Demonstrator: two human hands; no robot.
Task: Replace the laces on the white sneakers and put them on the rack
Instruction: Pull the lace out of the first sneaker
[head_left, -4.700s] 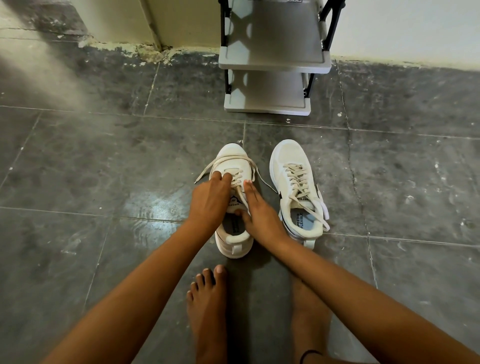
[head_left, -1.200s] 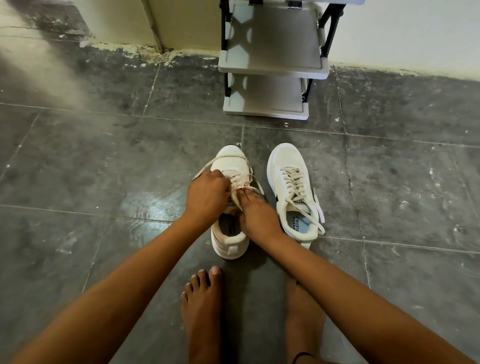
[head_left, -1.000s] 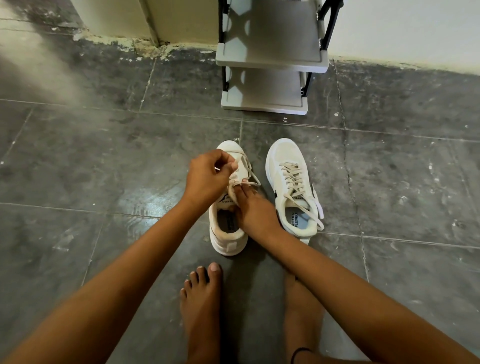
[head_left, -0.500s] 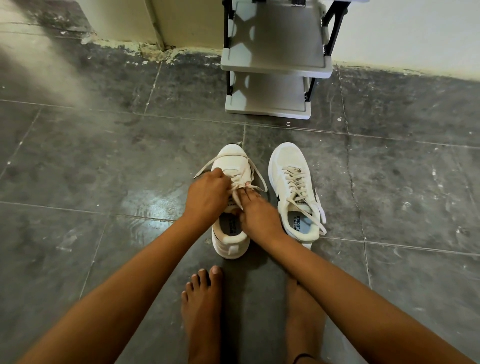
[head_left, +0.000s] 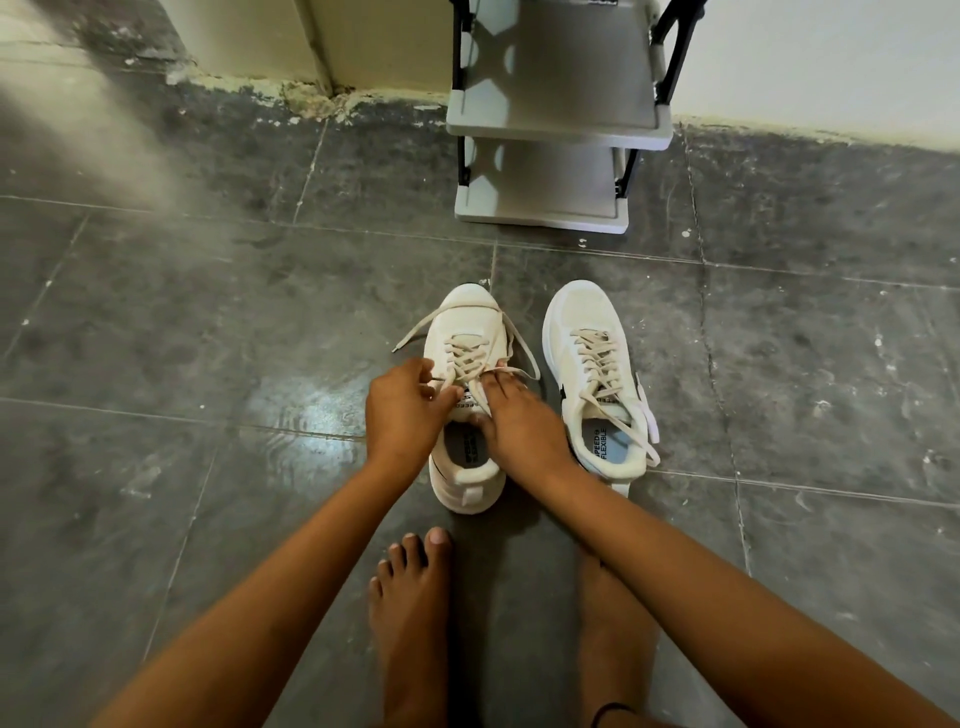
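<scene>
Left sneaker (head_left: 467, 400) at frame centre on the floor, toe toward the rack, laced nearly to the top; both lace ends (head_left: 415, 332) trailing loose, one off to the upper left, one curving to the right past the toe side. Left hand (head_left: 402, 415) pinching the lace at the top eyelets on its side, fingers curled round the strand. Right hand (head_left: 519, 421) lying over the tongue and collar, fingertips on the crossing lace; whether pinching or merely pressing, cannot tell.

Judged step: drawing the last crossings snug before tying. Best done by pinning the tongue flat under the right hand, pulling slack up from the toe row by row, keeping both ends even in length, avoiding twists in the flat lace, then knotting without lifting the heel off the floor.

Right sneaker (head_left: 597, 379) just beside the first, to its right, laced, ends hanging over the collar, not tied so far as visible.

Writing: insole of the right sneaker reads "SPEED & FLEXIBLE"; same print, blurred, on the left insole; tongue label partly hidden, only "SPEED" guessable.

Rack (head_left: 558, 124) at upper centre, two grey shelves in black posts, well apart from the pair. Bare feet (head_left: 410, 618) at the bottom of the frame.
</scene>
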